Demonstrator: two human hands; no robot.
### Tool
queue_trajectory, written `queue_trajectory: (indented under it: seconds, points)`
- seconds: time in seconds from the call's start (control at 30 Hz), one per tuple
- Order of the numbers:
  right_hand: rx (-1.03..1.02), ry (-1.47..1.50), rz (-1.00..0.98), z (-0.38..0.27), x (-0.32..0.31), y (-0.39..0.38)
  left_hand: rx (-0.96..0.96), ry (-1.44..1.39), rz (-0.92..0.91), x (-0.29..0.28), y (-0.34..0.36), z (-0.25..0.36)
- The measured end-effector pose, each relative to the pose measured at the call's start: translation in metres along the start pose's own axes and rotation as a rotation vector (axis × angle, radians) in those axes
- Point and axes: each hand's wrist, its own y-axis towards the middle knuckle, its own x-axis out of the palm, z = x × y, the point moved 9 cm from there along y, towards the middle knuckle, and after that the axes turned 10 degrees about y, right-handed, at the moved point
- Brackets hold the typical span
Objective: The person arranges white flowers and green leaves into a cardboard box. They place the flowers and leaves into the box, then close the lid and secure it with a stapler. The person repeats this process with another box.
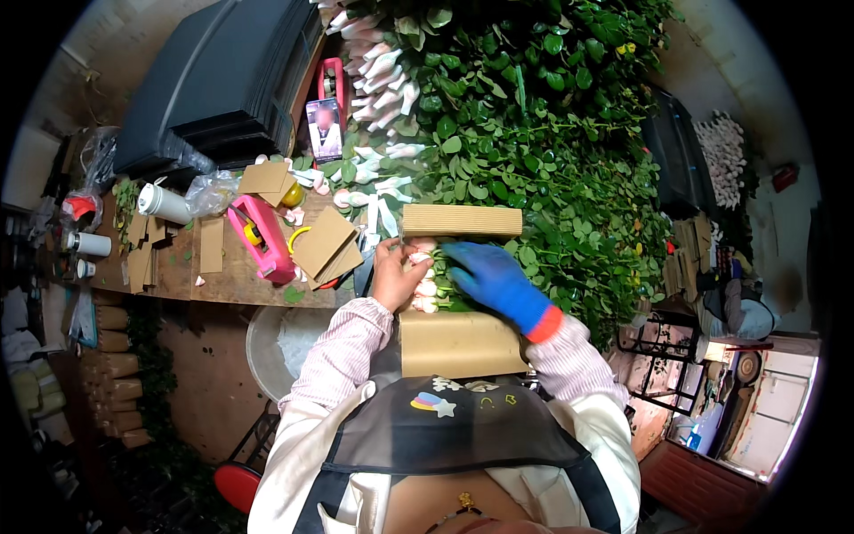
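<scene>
A row of pale pink roses [425, 289] lies in front of me, buds to the left and green stems to the right. They rest between the far, ribbed edge of a corrugated cardboard wrap [463, 221] and its smooth brown near flap. My bare left hand [398, 274] is at the buds, thumb and fingers closed around a rose near the far end of the row. My right hand [496, 280], in a blue glove with a red cuff, is over the stems just behind the buds. Its fingers are pressed together on the stems, and their tips are partly hidden.
Leafy rose stems [551, 151] pile across the table, with white-sleeved buds [378, 80] along their left side. To the left are a pink tape dispenser [262, 238], cardboard pieces [327, 245], a phone [325, 129] and a white cup [165, 204]. A white tub [267, 351] stands below the table edge.
</scene>
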Motion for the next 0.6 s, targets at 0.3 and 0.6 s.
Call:
queue_trajectory:
  seconds: [0.3, 0.6]
  points:
    - [0.515, 0.017, -0.766, 0.01, -0.014, -0.22, -0.033, -0.062, -0.013, 0.004, -0.004, 0.008]
    - [0.105, 0.433, -0.083, -0.028, -0.03, -0.074, -0.015, -0.406, -0.126, 0.027, 0.002, -0.029]
